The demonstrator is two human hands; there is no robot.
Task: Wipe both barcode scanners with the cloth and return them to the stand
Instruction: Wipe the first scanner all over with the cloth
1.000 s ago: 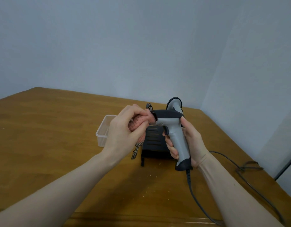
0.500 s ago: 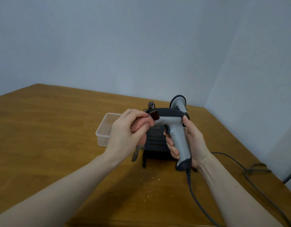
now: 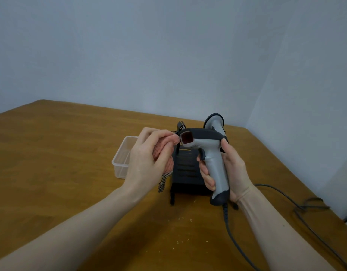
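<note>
Gripping the scanner (image 3: 211, 153) by its handle, the right hand (image 3: 230, 169) steadies it while the left hand (image 3: 147, 159) clutches the bunched cloth (image 3: 165, 151) beside its window. Pressing off-centre could twist the scanner loose, or its trailing cable (image 3: 239, 245) could snag the stand (image 3: 186, 173).

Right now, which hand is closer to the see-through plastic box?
Left. The left hand, holding the cloth, is right beside the plastic box, partly in front of it. The right hand grips the scanner farther off, past the stand.

A grey scanner (image 3: 214, 165) with black top, black butt and dark red window is seen. The cloth (image 3: 165, 153) is pink, its hanging end checked black and white. The stand (image 3: 186, 173) is black, the table (image 3: 61, 157) brown.
</note>
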